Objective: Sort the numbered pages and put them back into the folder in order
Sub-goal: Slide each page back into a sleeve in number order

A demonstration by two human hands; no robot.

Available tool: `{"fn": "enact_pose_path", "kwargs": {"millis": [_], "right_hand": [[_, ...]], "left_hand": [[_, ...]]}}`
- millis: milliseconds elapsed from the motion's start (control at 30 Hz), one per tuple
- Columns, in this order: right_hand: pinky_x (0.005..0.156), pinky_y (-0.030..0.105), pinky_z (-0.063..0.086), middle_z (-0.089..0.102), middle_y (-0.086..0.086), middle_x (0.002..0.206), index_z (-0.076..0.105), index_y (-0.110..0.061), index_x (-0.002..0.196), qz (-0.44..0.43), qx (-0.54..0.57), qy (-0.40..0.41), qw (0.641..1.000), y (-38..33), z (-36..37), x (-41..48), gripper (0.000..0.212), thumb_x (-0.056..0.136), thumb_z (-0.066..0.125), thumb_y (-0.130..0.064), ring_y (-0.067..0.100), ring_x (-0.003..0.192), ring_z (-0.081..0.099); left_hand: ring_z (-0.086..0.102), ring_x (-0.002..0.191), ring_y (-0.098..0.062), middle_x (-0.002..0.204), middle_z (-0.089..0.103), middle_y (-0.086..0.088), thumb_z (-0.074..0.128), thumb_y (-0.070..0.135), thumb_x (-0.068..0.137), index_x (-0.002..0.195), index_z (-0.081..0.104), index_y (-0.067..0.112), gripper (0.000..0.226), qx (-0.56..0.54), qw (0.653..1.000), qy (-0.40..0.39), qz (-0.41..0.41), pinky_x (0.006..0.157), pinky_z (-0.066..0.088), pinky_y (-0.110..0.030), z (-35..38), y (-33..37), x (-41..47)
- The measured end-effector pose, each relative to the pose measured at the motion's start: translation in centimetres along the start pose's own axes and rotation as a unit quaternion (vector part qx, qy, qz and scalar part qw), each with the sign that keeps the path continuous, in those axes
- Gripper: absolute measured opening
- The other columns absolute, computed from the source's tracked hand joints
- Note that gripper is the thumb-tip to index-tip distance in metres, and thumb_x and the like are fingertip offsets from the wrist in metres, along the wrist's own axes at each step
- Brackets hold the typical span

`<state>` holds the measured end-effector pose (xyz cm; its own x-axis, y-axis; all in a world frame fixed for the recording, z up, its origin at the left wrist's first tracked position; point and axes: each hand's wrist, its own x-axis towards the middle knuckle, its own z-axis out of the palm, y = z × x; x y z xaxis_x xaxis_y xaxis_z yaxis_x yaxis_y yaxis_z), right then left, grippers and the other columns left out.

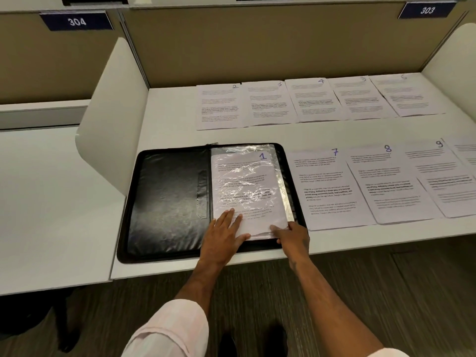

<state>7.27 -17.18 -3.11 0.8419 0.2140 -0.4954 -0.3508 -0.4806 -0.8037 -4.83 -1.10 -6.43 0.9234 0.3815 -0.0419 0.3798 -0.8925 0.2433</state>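
Page 1, a white printed sheet with a blue numeral (247, 186), sits in a crinkled clear plastic sleeve (286, 199) on the right half of the open black zip folder (167, 197). The left hand (224, 233) presses flat, its grip open; the right hand (293, 235) seems to pinch the sleeve's near corner. The wrinkled film could snag and crease the sheet. The folder lies at the white counter's (167, 117) near edge and could slide off. Loose page 7 (327, 186) lies just beside it; bare room remains behind.
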Motion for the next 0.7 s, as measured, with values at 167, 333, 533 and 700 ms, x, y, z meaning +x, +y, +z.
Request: {"fn": "enact_pose_path", "kwargs": {"millis": [167,333,533,700], "right_hand": [[0.06,0.023,0.051,0.071,0.0,0.086,0.069,-0.015,0.097,0.005,-0.022,0.0,1.0,-0.1,0.0,0.3,0.021,0.081,0.077,-0.025,0.017,0.071,0.069],[0.064,0.026,0.056,0.072,0.0,0.084,0.069,-0.013,0.097,0.014,-0.031,-0.003,0.999,0.4,-0.3,0.4,0.014,0.084,0.074,-0.017,0.015,0.07,0.07],[0.063,0.024,0.054,0.071,-0.001,0.086,0.067,-0.016,0.1,-0.004,-0.029,-0.012,0.999,0.3,-0.5,0.0,0.016,0.085,0.073,-0.016,0.014,0.073,0.07],[0.059,0.017,0.048,0.071,-0.001,0.09,0.067,-0.016,0.103,-0.023,-0.022,-0.008,0.999,-0.6,-0.7,-1.0,0.015,0.089,0.068,-0.014,0.012,0.074,0.069]], "left_hand": [[0.039,0.14,-0.026,0.152,0.041,-0.011,0.047,0.058,0.092,0.146,0.043,0.017,0.068,0.02,1.0,0.018,0.006,0.108,0.042,-0.048,0.1,0.0,0.9],[0.047,0.135,-0.027,0.147,0.047,-0.012,0.058,0.053,0.091,0.142,0.048,0.015,0.064,0.041,0.998,0.042,0.016,0.103,0.046,-0.047,0.3,-0.2,1.6],[0.049,0.132,-0.029,0.144,0.05,-0.013,0.064,0.049,0.089,0.14,0.05,0.013,0.064,0.058,0.997,0.059,0.009,0.101,0.048,-0.048,0.1,-0.2,2.5],[0.038,0.14,-0.026,0.153,0.039,-0.011,0.051,0.049,0.096,0.147,0.039,0.016,0.062,0.045,0.998,0.051,0.01,0.111,0.038,-0.046,-0.5,0.3,2.6]]}}
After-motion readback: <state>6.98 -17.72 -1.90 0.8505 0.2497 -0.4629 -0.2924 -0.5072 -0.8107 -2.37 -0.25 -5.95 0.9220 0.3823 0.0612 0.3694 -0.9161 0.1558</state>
